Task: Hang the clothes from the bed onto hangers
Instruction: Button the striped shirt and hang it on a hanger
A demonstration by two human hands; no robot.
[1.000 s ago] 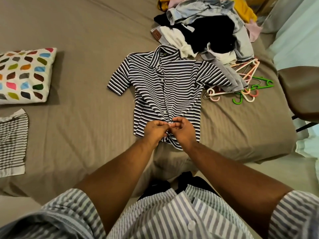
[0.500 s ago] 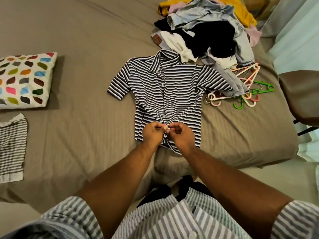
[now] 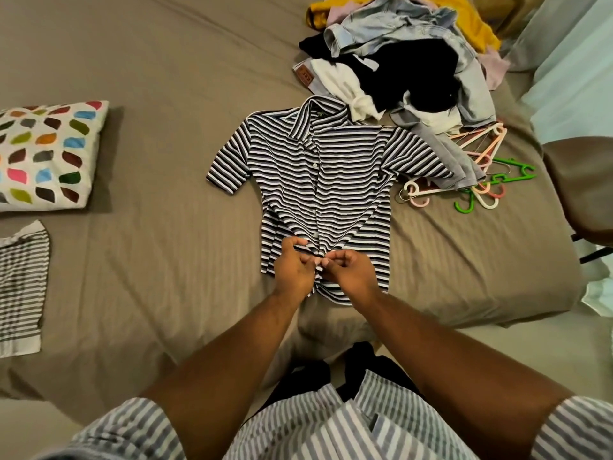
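Surface: taupe-sheeted bed point(image 3: 166, 78).
Item: striped shirt point(image 3: 331, 180), laid flat.
Left hand point(image 3: 293, 268): pinching the shirt's placket.
Right hand point(image 3: 351, 272): pinching the same.

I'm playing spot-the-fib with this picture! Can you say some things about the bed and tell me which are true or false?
1. The striped shirt lies spread out on the bed. True.
2. The left hand and the right hand both pinch the shirt near its bottom edge. True.
3. The shirt hangs on a hanger. False: the hangers lie loose on the bed, to its right.
4. The colourful pillow sits on the clothes pile. False: the pillow lies far left, apart from the pile.
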